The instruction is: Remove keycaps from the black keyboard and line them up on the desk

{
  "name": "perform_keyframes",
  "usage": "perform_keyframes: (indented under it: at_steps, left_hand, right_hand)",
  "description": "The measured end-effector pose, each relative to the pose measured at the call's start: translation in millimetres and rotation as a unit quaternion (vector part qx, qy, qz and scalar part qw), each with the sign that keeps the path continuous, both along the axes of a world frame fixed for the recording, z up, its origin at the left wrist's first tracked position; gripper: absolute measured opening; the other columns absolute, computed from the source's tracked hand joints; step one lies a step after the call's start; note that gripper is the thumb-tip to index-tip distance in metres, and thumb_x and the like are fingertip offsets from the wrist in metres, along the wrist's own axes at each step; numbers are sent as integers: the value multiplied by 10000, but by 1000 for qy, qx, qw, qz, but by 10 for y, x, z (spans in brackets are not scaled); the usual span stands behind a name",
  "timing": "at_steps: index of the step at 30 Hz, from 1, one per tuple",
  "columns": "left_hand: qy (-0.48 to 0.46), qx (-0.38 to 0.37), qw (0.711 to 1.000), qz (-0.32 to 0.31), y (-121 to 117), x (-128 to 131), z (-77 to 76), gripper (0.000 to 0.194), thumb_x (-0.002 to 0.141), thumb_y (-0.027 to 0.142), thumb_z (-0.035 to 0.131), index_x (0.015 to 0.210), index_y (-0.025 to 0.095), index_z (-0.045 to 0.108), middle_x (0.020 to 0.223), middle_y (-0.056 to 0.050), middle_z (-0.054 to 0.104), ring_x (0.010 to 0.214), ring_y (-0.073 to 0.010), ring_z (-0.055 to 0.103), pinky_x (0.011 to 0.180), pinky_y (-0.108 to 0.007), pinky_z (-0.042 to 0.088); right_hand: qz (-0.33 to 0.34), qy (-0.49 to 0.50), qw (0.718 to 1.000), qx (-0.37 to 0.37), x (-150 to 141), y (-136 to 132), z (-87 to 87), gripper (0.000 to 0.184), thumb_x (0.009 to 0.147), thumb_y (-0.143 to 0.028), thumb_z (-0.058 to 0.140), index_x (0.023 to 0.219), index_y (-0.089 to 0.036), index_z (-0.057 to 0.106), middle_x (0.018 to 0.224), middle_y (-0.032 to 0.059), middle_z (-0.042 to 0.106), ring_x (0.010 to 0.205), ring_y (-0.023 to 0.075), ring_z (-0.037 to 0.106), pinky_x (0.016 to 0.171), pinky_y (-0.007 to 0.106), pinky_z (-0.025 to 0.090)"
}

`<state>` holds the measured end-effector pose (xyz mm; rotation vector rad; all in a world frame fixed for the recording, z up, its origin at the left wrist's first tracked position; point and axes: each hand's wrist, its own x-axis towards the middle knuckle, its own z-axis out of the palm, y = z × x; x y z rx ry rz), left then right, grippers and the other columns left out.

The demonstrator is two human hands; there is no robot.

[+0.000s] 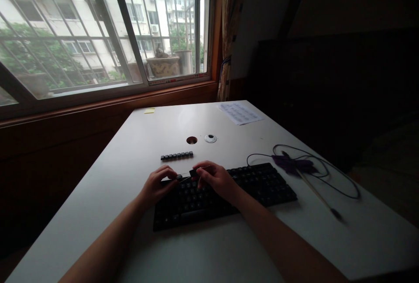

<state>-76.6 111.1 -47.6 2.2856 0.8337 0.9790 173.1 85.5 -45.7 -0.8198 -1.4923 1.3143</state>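
Note:
A black keyboard [255, 187] lies on the white table [131, 152] in front of me. My left hand [157, 184] is curled over the keyboard's upper left corner, its fingertips pinching a thin wire keycap puller [183, 177]. My right hand [214, 178] is closed just to the right, pinching a small black keycap [194, 171] at the other end of that puller. A row of several removed black keycaps [176, 156] sits on the table just beyond my hands.
A round cable hole [191, 140] and its loose white cover [210, 138] lie further back. A printed sheet [240, 112] and a yellow sticky note [149, 110] sit near the window. The keyboard's cable [327, 178] loops at right beside a purple brush [291, 163].

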Motion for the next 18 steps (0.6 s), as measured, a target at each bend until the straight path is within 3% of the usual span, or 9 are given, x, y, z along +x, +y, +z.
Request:
perform_keyframes:
  at_steps: [18]
  left_hand:
    - [-52, -80, 995, -5, 24, -37, 9, 148, 861, 303, 649, 848, 156, 667, 838, -68, 638, 781, -189, 600, 704, -299, 475]
  right_hand:
    - [43, -8, 999, 3, 66, -25, 69, 289, 891, -427, 614, 1059, -198, 666, 838, 31, 685, 642, 125, 650, 644, 275, 527]
